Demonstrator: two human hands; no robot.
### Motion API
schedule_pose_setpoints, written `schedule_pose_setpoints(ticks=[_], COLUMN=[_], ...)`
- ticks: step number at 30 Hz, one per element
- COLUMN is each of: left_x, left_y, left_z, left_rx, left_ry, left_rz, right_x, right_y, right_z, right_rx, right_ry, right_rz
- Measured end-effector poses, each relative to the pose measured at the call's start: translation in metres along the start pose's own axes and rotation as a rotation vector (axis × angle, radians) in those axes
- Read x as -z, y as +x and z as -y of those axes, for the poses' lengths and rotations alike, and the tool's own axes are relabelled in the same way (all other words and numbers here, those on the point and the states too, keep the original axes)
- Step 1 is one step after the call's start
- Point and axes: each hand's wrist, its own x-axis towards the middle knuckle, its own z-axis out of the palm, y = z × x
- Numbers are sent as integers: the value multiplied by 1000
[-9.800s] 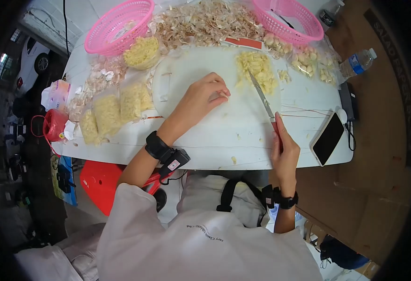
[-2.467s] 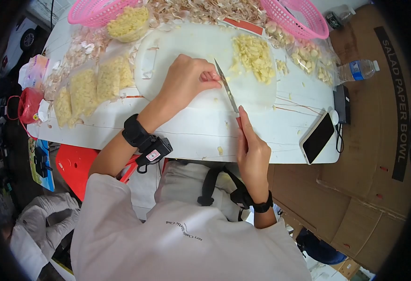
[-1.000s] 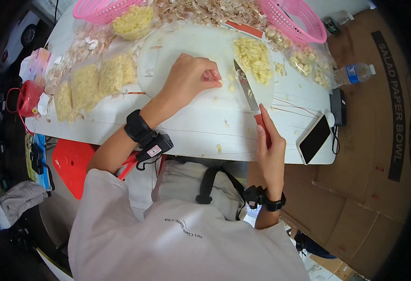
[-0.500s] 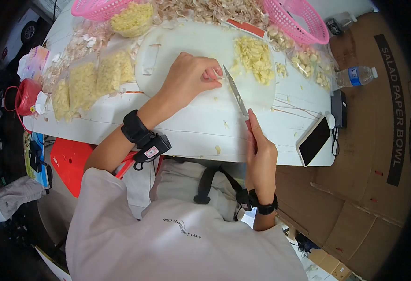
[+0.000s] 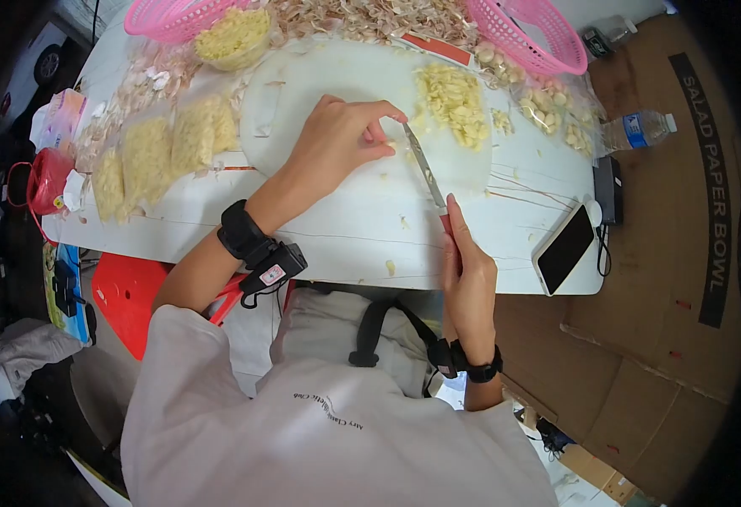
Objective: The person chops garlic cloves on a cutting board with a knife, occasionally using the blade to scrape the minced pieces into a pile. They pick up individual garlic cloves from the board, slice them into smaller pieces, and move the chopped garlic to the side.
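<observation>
My right hand (image 5: pixel 470 275) is closed around the red handle of a small knife (image 5: pixel 425 169), its blade slanting up and left over the white cutting board (image 5: pixel 336 76). Bits of pale garlic cling to the blade. Over the board, my left hand (image 5: pixel 341 139) has its index fingertip at the knife's tip. Its thumb and curled fingers close on a small pale garlic clove (image 5: pixel 391 145), mostly hidden by them. A heap of sliced garlic (image 5: pixel 453 106) lies on the board's right side.
Bags of chopped garlic (image 5: pixel 146 156) and a full plastic bowl (image 5: pixel 233 38) stand left. Garlic skins (image 5: pixel 370 17) and a pink basket (image 5: pixel 539 38) are behind. A phone (image 5: pixel 564 252), a water bottle (image 5: pixel 640 131) and a cardboard box (image 5: pixel 640 338) are right.
My left index finger has straightened away from the thumb and reached the knife's tip. The knife and my right hand have barely moved.
</observation>
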Motion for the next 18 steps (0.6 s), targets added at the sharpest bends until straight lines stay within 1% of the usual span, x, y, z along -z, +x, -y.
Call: schedule_pose_setpoints(ticks=[3,5,11,18], left_x=[-1,0,2,0], left_y=[-1,-3,-2,-1], left_z=[1,-1,-2,0], left_rx=[9,-41,12,-8], left_ry=[26,114,85,76], left_rz=[-12,-32,13,-5], right_x=[-2,-3,0,-5], right_y=[0,0,0,0], right_z=[-2,-3,0,0], right_rx=[7,17,20,20], right_ry=[12,20,-38,-100], right_rz=[-29,-47,-9,-34])
